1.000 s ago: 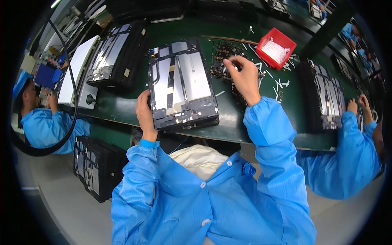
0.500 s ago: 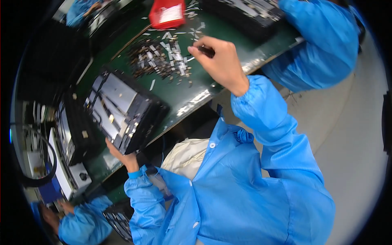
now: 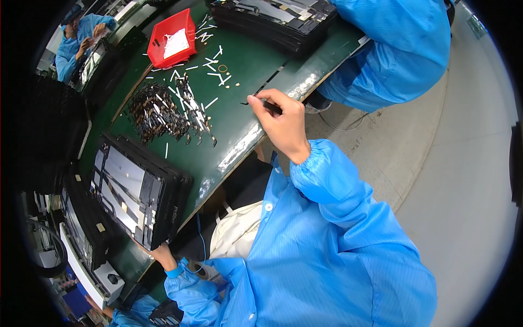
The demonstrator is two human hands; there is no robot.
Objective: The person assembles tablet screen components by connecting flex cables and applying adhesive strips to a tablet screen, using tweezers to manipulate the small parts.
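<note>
My right hand (image 3: 280,120) hovers over the near edge of the green table (image 3: 245,141), its fingertips pinched on a thin black strip (image 3: 260,97). My left hand (image 3: 162,254) grips the near corner of a stack of black framed panels (image 3: 139,191) with shiny metal faces, which lies flat on the table. Between the two hands lies a pile of small dark metal parts (image 3: 160,111). Both of my sleeves are blue.
A red bin (image 3: 173,37) holding white pieces stands at the far side, with white strips (image 3: 210,60) scattered near it. A second panel stack (image 3: 278,19) lies before a co-worker in blue (image 3: 392,49). More trays (image 3: 81,231) sit left; another person (image 3: 81,35) works far off.
The view has swung and tilted. My right hand has moved from the pile of small parts to the table's near edge, now pinching a strip. My left hand stays on the panel stack.
</note>
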